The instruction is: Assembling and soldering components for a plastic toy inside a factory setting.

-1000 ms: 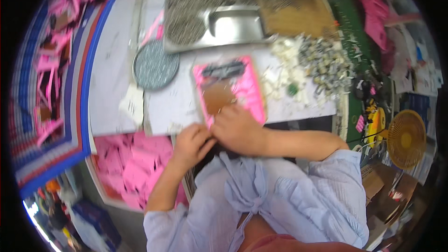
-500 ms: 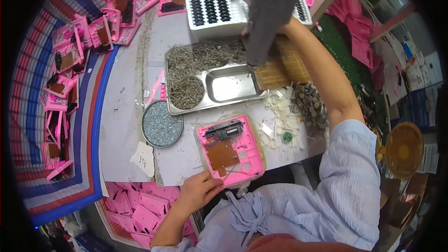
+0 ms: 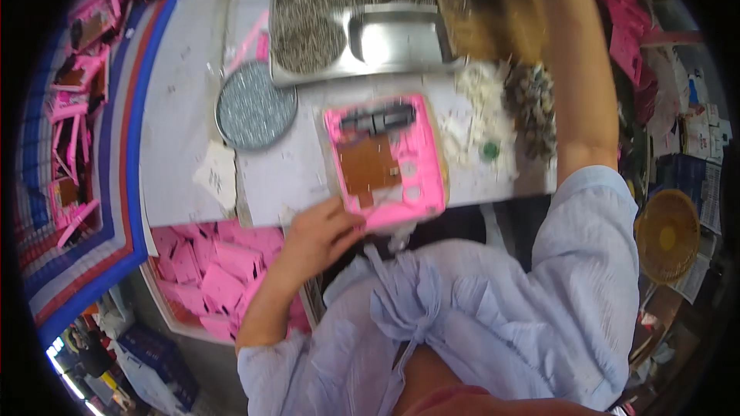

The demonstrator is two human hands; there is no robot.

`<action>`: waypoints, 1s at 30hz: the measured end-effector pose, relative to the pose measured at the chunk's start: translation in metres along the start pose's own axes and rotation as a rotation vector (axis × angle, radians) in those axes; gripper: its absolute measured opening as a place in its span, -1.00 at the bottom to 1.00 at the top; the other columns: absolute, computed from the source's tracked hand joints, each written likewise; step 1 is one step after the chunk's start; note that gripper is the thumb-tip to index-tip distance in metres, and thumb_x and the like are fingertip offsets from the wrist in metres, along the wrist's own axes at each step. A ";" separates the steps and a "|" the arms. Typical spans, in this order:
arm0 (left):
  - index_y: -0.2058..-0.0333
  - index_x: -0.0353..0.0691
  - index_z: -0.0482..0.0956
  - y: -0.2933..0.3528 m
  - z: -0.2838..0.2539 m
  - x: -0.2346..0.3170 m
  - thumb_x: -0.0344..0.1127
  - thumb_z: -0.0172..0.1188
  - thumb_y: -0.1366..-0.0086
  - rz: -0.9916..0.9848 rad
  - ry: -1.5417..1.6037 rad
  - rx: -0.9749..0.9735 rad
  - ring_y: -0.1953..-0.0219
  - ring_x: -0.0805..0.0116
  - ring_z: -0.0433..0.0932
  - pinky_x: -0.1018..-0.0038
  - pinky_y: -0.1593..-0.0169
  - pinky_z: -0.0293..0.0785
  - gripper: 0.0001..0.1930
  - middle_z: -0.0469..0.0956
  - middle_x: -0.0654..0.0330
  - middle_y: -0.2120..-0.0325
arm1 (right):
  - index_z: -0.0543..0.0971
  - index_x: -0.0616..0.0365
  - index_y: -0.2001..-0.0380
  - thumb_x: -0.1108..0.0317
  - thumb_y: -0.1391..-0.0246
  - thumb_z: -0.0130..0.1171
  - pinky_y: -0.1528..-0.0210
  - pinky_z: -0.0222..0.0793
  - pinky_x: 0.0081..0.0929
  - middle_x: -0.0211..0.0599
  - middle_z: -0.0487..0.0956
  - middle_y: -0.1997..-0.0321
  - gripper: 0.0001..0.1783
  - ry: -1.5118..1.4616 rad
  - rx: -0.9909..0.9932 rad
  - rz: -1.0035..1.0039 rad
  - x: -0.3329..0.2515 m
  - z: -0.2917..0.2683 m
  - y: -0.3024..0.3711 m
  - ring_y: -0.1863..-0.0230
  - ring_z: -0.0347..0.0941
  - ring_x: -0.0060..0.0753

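A pink plastic casing [image 3: 428, 162] lies open side up at the table's front edge. Inside it are a brown circuit board [image 3: 368, 169] and a black mechanism [image 3: 381, 119] along its far side. My left hand [image 3: 322, 233] pinches the casing's near left corner, thumb and fingers closed on its edge. My right arm [image 3: 580, 69] stretches far forward past the picture's upper edge, so the right hand and anything in it are out of sight. Beyond the casing sits a steel tray [image 3: 401, 37] with a heap of small screws [image 3: 308, 38] in it. Motion blurs the picture.
Left of the casing are a round dish [image 3: 218, 114] of small silvery pieces and a torn white card [image 3: 219, 172]. White plastic bits [image 3: 474, 108] and brownish-grey pieces [image 3: 532, 104] lie right. A crate [image 3: 173, 323] of pink casings stands below left; striped cloth [image 3: 127, 146] borders the table.
The view has tilted down, so the table's things sit higher in the picture. My right hand, earlier beside a hanging dark grey tool, has left view. My left hand keeps the casing's corner.
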State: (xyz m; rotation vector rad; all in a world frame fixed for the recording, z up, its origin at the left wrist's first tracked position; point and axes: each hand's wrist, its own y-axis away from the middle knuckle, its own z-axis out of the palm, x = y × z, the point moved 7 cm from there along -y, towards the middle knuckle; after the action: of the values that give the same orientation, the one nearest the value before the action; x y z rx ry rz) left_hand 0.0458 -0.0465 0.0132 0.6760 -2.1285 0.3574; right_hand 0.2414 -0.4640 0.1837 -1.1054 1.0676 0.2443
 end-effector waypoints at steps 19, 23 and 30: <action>0.28 -0.17 0.67 0.003 0.005 -0.006 -0.36 0.45 -0.13 -0.011 -0.001 0.026 0.48 0.20 0.50 0.30 0.40 0.41 -0.82 0.41 0.17 0.50 | 0.62 0.06 0.31 0.40 0.18 0.44 0.00 0.43 -0.20 -0.35 0.59 0.12 -0.71 0.448 -0.991 -0.145 -0.074 0.029 0.340 0.03 0.43 -0.06; 0.28 -0.17 0.67 0.001 0.002 -0.002 -0.38 0.44 -0.12 0.024 -0.045 -0.018 0.45 0.18 0.54 0.30 0.37 0.45 -0.82 0.47 0.16 0.48 | 0.61 0.07 0.34 0.37 0.17 0.46 -0.02 0.43 -0.17 -0.35 0.58 0.12 -0.73 0.520 -1.016 -0.107 -0.078 0.034 0.342 0.00 0.42 -0.05; 0.29 -0.17 0.66 -0.001 0.005 -0.001 -0.39 0.42 -0.12 0.020 -0.038 -0.041 0.42 0.14 0.60 0.29 0.37 0.49 -0.83 0.54 0.16 0.47 | 0.67 0.09 0.22 0.38 0.01 0.34 0.04 0.45 -0.19 -0.25 0.63 0.25 -0.77 0.709 -0.831 0.046 -0.045 -0.017 0.277 0.14 0.53 -0.09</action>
State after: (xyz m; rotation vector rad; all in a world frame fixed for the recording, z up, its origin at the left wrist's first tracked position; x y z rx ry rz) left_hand 0.0438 -0.0495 0.0091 0.6431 -2.1744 0.3133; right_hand 0.0325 -0.3308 0.0513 -2.0016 1.6875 0.3601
